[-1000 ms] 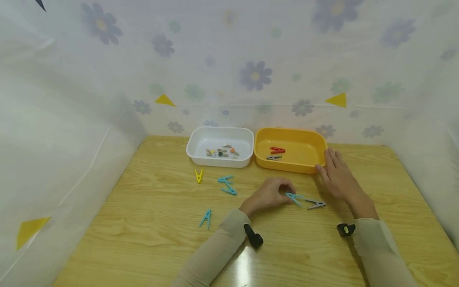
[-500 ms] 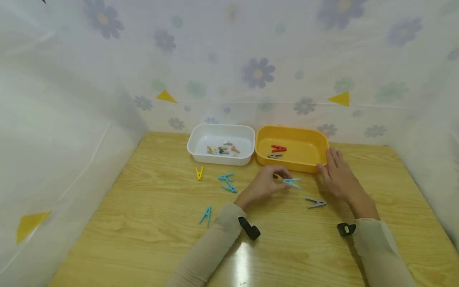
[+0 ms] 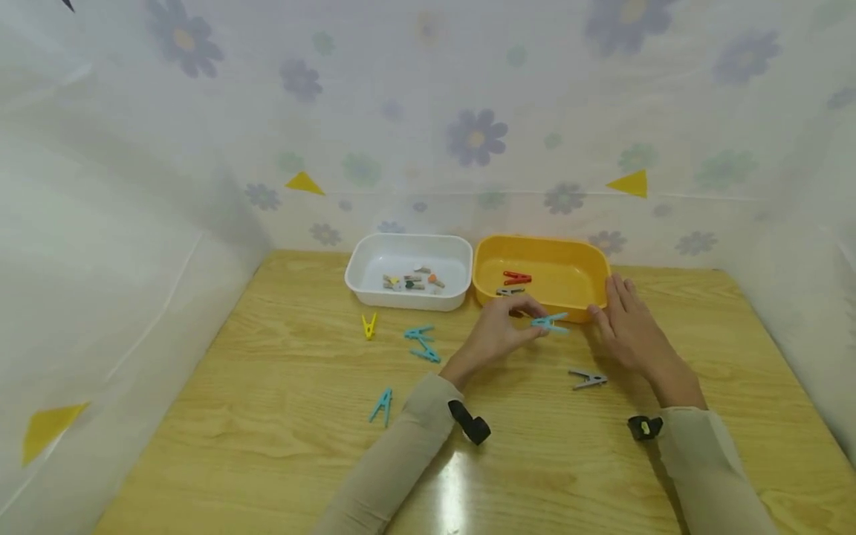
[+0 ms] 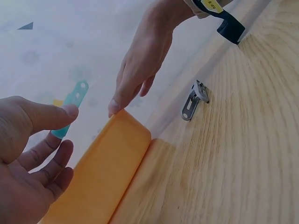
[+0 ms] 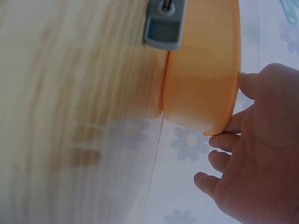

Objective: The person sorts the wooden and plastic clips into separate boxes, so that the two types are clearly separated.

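My left hand [image 3: 528,319] pinches a teal clothes peg [image 3: 550,322] between thumb and fingers and holds it just above the near wall of the yellow tray [image 3: 575,310]. In the left wrist view the teal peg [image 4: 71,103] sticks up behind my thumb, over the yellow tray's wall [image 4: 107,172]. My right hand [image 3: 618,308] lies flat on the table with straight fingers against the tray's right corner; the right wrist view shows the fingertips [image 5: 224,140] touching the tray's rim [image 5: 219,70]. A red peg [image 3: 516,278] and a grey peg [image 3: 508,291] lie inside the tray.
A white tray [image 3: 408,301] holding several small pegs stands left of the yellow one. On the wooden table lie a grey peg [image 3: 588,379], a yellow peg [image 3: 368,325], two teal pegs [image 3: 421,342] and another teal peg [image 3: 383,405]. Flowered sheeting walls the table in.
My left hand has lifted the teal peg off the table and carried it away from me to the yellow tray's near wall. The right hand has stayed at the tray's corner.
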### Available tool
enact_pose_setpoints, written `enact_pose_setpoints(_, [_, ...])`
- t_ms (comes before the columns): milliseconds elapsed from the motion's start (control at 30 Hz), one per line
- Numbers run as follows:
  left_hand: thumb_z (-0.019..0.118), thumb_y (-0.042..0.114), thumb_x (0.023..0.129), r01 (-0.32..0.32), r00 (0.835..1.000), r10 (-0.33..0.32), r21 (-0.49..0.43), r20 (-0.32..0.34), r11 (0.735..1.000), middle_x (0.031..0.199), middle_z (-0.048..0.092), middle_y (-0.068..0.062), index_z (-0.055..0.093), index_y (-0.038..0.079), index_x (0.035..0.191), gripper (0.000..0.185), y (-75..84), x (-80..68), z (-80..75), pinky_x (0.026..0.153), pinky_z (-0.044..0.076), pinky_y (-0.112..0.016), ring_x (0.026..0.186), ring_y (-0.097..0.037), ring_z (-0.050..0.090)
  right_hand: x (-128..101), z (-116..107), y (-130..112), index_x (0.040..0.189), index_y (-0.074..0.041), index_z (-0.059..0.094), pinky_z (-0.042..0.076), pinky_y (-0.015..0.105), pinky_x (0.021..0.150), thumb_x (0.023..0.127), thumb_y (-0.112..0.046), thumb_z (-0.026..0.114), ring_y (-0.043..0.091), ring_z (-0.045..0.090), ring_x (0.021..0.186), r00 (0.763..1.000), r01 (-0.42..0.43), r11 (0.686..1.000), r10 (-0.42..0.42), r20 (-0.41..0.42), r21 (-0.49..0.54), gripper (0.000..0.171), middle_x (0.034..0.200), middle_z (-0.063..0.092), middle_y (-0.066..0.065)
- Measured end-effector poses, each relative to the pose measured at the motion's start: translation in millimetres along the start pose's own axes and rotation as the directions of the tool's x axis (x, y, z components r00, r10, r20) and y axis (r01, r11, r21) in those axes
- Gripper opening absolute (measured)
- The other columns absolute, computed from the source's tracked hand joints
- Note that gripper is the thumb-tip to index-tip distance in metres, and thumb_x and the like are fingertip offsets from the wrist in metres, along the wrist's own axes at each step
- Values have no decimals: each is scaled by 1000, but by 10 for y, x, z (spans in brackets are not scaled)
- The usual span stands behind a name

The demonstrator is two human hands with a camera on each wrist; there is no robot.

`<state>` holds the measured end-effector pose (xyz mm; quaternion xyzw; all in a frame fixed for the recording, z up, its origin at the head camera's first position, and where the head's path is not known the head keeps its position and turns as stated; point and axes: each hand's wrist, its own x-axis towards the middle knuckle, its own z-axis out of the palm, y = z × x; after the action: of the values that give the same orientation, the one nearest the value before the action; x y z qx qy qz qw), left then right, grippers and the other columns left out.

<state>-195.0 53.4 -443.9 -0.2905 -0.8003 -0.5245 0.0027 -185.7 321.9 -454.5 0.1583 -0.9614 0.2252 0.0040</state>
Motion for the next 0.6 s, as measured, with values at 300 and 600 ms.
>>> enact_pose_setpoints(300, [83,12,88,8,996,-8,-2,-87,1000,99,74,0,75,9,102,16,-17,190,-1,93,57,-39,93,-7,66,18,27,-21,158,14,1,6,66,120,114,-39,27,50,-6,152,1000,-6,1000,6,2,-2,73,164,-4,35])
enact_pose_setpoints(600, [82,17,91,49,996,-46,39,-70,998,100,74,2,75,11,104,16,-40,435,-37,88,56,-33,92,-4,64,-9,-29,-26,158,13,-1,6,69,118,114,-40,25,49,-8,152,999,-27,999,27,27,-25,74,165,-7,33])
